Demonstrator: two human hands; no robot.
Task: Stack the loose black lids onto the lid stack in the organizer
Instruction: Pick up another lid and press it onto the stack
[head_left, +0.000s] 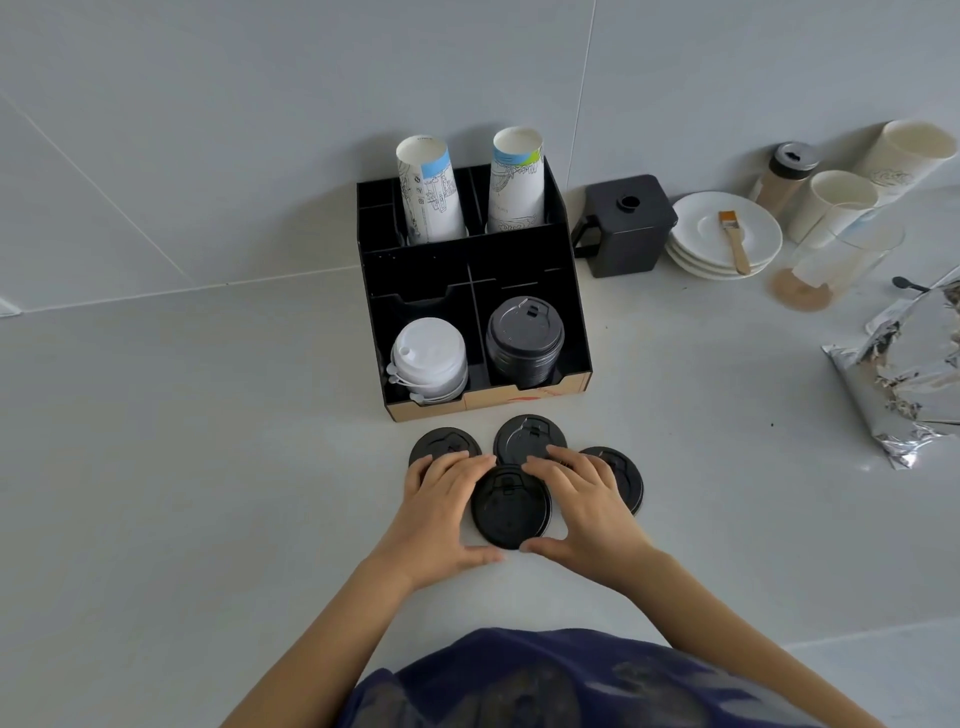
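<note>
Several loose black lids lie flat on the counter in front of the black organizer (569, 291). The nearest lid (510, 506) sits between my two hands. My left hand (441, 512) cups its left edge, thumb at the near rim, fingers partly covering the left lid (441, 441). My right hand (587, 506) cups its right edge, fingers over the far middle lid (524, 434) and the right lid (621, 473). The black lid stack (524, 338) stands in the organizer's front right compartment.
White lids (428, 358) fill the front left compartment; two paper cup stacks (517, 182) stand in the back. To the right are a black square container (626, 228), white saucers (727, 234) with a brush, paper cups, a shaker and a torn foil bag (904, 369).
</note>
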